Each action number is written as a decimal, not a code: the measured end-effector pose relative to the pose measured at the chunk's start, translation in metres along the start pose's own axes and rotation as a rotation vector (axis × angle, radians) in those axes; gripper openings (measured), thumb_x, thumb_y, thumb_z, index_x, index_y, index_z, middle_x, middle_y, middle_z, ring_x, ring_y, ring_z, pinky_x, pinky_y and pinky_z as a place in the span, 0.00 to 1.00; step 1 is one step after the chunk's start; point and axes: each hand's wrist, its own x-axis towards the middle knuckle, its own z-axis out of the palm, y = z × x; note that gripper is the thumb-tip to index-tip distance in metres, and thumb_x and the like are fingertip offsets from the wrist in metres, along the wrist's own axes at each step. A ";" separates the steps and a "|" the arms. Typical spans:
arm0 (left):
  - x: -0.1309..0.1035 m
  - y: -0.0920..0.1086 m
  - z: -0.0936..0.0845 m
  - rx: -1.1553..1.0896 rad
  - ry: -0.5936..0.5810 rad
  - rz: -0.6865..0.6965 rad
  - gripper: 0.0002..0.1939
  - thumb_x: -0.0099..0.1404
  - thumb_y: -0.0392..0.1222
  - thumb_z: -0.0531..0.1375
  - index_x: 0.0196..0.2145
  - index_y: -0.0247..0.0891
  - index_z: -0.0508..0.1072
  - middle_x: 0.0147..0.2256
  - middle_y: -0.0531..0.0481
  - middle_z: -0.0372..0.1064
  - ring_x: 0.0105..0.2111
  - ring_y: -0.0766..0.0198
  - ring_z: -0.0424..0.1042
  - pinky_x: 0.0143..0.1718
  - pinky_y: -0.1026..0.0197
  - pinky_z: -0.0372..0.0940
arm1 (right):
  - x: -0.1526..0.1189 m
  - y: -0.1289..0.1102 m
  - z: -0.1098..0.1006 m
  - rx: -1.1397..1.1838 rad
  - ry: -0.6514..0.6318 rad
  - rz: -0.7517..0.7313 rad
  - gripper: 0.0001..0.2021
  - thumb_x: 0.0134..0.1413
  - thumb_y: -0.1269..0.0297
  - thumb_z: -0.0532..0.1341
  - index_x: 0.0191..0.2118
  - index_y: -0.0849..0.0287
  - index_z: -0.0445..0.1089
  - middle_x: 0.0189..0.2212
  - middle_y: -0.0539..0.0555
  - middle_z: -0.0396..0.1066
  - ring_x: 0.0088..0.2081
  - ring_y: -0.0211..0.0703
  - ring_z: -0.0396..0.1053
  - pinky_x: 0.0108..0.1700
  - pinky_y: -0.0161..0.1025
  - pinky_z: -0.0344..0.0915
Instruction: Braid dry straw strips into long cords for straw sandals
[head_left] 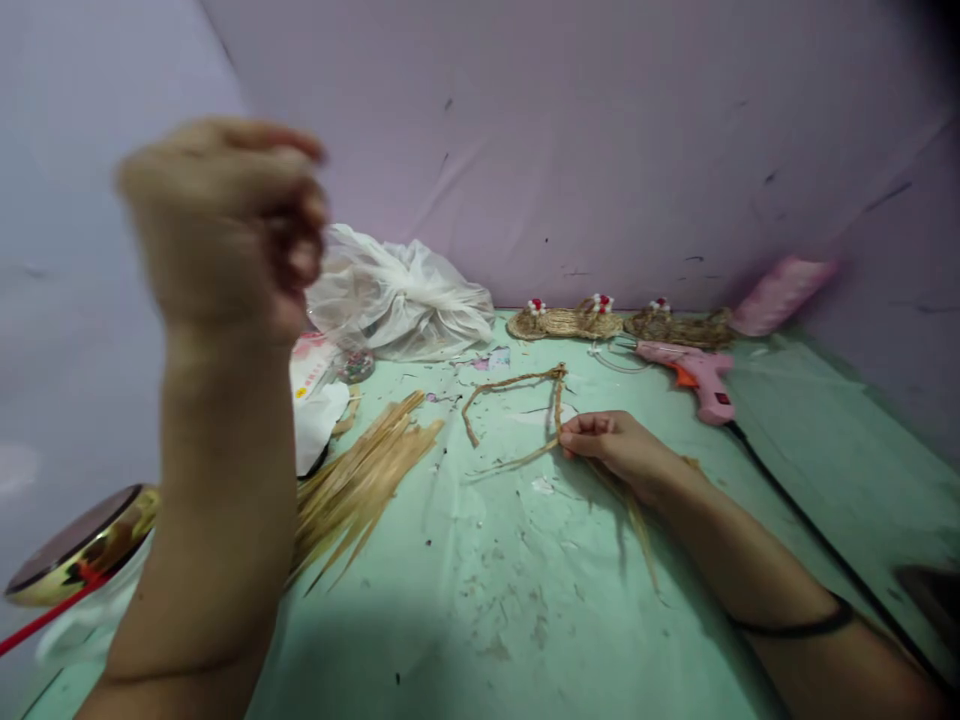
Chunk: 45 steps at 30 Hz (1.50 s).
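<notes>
My left hand (232, 220) is raised high on the left, away from the table, its fingers curled closed and blurred; whatever it may hold cannot be made out. Low over the table, my right hand (604, 440) pinches a thin twisted straw cord (510, 382) at its lower right part. The cord bends from a knot near the top and its free end lies to the left. Loose flat strands spread from the right fingertips to the left and down to the right. A bundle of dry straw strips (367, 480) lies between my two arms.
A white plastic bag (405, 300) sits at the back left. Woven straw pieces with red and white beads (566, 322) line the wall. A pink glue gun (694, 375) with a black cable and a pink spool (784, 293) are at the right; a patterned bowl (94, 550) is at far left.
</notes>
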 end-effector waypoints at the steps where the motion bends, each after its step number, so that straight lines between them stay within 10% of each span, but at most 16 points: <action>1: -0.002 -0.001 0.009 0.129 -0.084 0.039 0.18 0.54 0.43 0.50 0.41 0.36 0.67 0.26 0.53 0.59 0.21 0.74 0.58 0.24 0.67 0.51 | 0.000 0.000 0.000 -0.002 -0.001 -0.002 0.06 0.31 0.65 0.60 0.17 0.62 0.64 0.14 0.48 0.61 0.18 0.31 0.53 0.22 0.32 0.47; 5: -0.030 -0.019 0.034 0.717 -0.732 0.057 0.09 0.50 0.42 0.55 0.23 0.38 0.73 0.20 0.52 0.65 0.21 0.68 0.60 0.24 0.63 0.52 | -0.002 -0.002 0.000 -0.014 -0.001 -0.004 0.05 0.31 0.66 0.60 0.18 0.62 0.65 0.14 0.47 0.61 0.18 0.30 0.52 0.22 0.32 0.46; 8: -0.068 -0.049 0.043 0.732 -0.963 -0.044 0.07 0.48 0.38 0.55 0.21 0.38 0.73 0.22 0.50 0.67 0.22 0.66 0.62 0.24 0.64 0.52 | -0.003 -0.003 -0.001 -0.041 0.008 0.008 0.04 0.31 0.67 0.59 0.17 0.63 0.65 0.11 0.46 0.58 0.17 0.30 0.50 0.21 0.32 0.45; 17: -0.106 -0.111 0.065 0.727 -0.825 -0.185 0.09 0.51 0.40 0.53 0.25 0.38 0.73 0.27 0.46 0.70 0.28 0.60 0.65 0.26 0.63 0.51 | -0.001 -0.003 -0.001 -0.027 0.006 -0.021 0.03 0.31 0.68 0.59 0.18 0.63 0.65 0.12 0.46 0.59 0.16 0.29 0.48 0.20 0.31 0.43; 25: -0.096 -0.065 0.055 0.476 -0.765 -0.157 0.10 0.51 0.41 0.51 0.22 0.37 0.71 0.20 0.50 0.66 0.22 0.65 0.62 0.25 0.65 0.51 | -0.002 -0.003 -0.001 -0.007 0.010 -0.032 0.03 0.31 0.69 0.59 0.16 0.63 0.65 0.12 0.46 0.60 0.17 0.29 0.50 0.21 0.31 0.46; 33: -0.107 -0.039 0.122 0.226 -0.987 -0.064 0.10 0.48 0.38 0.52 0.20 0.34 0.72 0.20 0.50 0.67 0.22 0.66 0.62 0.24 0.66 0.52 | -0.002 -0.002 -0.001 0.017 0.007 -0.084 0.03 0.33 0.72 0.58 0.15 0.63 0.65 0.12 0.45 0.60 0.17 0.29 0.51 0.22 0.30 0.47; 45: -0.109 -0.051 0.144 -0.149 -1.176 -0.570 0.11 0.48 0.43 0.56 0.16 0.32 0.68 0.10 0.56 0.56 0.10 0.75 0.48 0.13 0.67 0.42 | -0.001 -0.004 -0.001 0.075 0.004 -0.043 0.05 0.35 0.74 0.58 0.15 0.63 0.64 0.12 0.46 0.62 0.17 0.29 0.53 0.22 0.29 0.49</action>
